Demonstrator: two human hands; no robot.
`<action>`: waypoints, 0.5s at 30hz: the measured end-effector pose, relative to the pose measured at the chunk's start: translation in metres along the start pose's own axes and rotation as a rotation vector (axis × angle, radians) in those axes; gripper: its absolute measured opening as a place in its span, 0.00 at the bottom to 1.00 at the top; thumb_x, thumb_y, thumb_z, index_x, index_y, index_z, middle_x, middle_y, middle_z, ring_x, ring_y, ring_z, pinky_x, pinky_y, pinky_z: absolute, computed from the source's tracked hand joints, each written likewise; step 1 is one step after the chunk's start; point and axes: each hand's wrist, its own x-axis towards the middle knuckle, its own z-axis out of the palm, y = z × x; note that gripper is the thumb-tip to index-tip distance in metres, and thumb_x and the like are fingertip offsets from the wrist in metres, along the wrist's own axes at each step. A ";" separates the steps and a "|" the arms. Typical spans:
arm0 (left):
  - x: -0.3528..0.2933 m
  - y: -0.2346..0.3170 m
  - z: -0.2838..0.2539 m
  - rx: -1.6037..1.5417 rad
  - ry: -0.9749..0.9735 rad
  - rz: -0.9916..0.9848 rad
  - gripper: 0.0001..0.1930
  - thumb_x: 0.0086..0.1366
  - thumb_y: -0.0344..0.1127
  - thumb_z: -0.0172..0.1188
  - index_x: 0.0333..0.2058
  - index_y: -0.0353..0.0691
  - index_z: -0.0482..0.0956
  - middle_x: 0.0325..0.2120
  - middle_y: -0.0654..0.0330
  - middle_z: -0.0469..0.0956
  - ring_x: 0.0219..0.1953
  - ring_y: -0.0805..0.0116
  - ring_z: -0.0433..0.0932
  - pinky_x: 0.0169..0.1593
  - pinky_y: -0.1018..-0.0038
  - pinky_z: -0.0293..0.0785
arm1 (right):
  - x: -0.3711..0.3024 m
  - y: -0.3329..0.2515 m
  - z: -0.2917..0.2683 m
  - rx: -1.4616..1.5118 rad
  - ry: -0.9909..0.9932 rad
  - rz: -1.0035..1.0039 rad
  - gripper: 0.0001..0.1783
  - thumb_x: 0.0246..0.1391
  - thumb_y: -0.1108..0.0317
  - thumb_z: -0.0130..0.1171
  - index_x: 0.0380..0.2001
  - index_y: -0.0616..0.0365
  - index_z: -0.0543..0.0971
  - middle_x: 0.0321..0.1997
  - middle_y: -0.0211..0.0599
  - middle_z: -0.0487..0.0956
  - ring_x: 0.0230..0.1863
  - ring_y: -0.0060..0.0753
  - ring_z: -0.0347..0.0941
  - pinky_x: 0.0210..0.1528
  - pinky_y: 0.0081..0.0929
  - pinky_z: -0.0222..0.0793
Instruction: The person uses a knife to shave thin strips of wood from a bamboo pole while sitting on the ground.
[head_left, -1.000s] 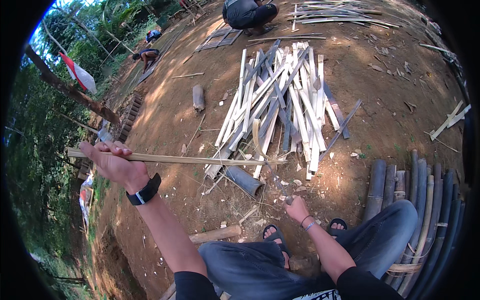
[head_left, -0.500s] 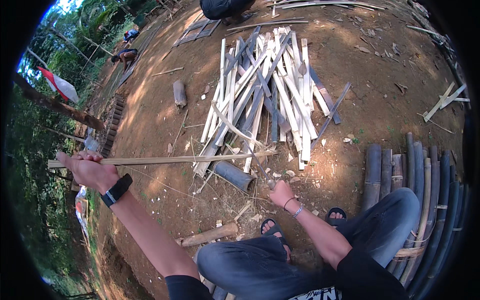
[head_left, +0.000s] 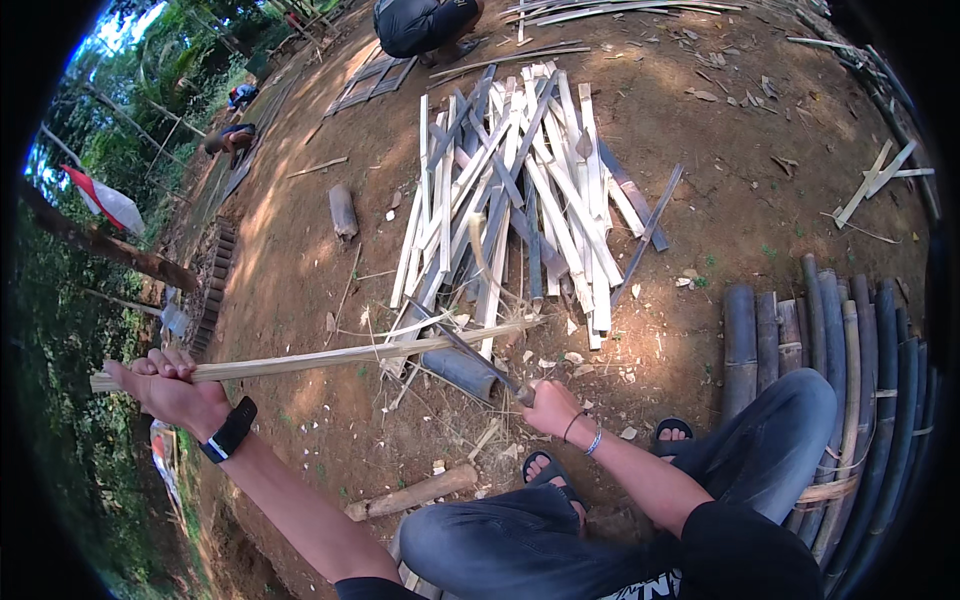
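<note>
My left hand (head_left: 172,388) is closed round the left end of a long pale bamboo strip (head_left: 290,363), which stretches rightward over the ground. In my right hand (head_left: 552,408) is the handle of a knife (head_left: 499,375). Its thin blade slants up and left, crossing the strip near its far end; whether it touches the strip I cannot tell. Behind the blade lies a short dark bamboo section (head_left: 460,373). A curled shaving (head_left: 480,258) rises near the strip's right end.
A large pile of split bamboo strips (head_left: 530,190) lies ahead. Bundled dark bamboo poles (head_left: 740,350) stand at my right. A cut bamboo piece (head_left: 415,494) is near my left knee. A person (head_left: 425,28) crouches at the far side, another (head_left: 232,140) bends over farther left.
The knife in my right hand has moved left and slightly down, its blade now further along the strip. My left hand has lowered a little with the strip. The curled shaving has shifted.
</note>
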 end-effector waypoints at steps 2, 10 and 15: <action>0.000 -0.003 0.003 -0.045 -0.020 -0.050 0.26 0.68 0.58 0.45 0.17 0.49 0.54 0.08 0.69 0.54 0.09 0.79 0.52 0.12 0.82 0.48 | 0.020 0.045 -0.007 0.006 0.041 0.158 0.16 0.43 0.63 0.59 0.31 0.67 0.79 0.33 0.65 0.78 0.39 0.58 0.77 0.45 0.46 0.73; 0.008 0.000 -0.031 -0.019 -0.023 -0.032 0.26 0.68 0.57 0.46 0.16 0.49 0.54 0.09 0.70 0.53 0.10 0.80 0.51 0.13 0.82 0.49 | 0.010 0.032 0.009 -0.004 -0.047 0.034 0.17 0.43 0.61 0.58 0.30 0.67 0.80 0.34 0.61 0.79 0.41 0.58 0.76 0.45 0.44 0.73; -0.006 0.002 -0.009 -0.022 0.034 -0.050 0.27 0.67 0.60 0.46 0.16 0.49 0.52 0.09 0.69 0.53 0.10 0.80 0.51 0.13 0.84 0.50 | 0.068 0.107 -0.014 -0.047 0.078 0.228 0.17 0.42 0.62 0.58 0.29 0.67 0.80 0.31 0.62 0.78 0.38 0.57 0.77 0.42 0.44 0.74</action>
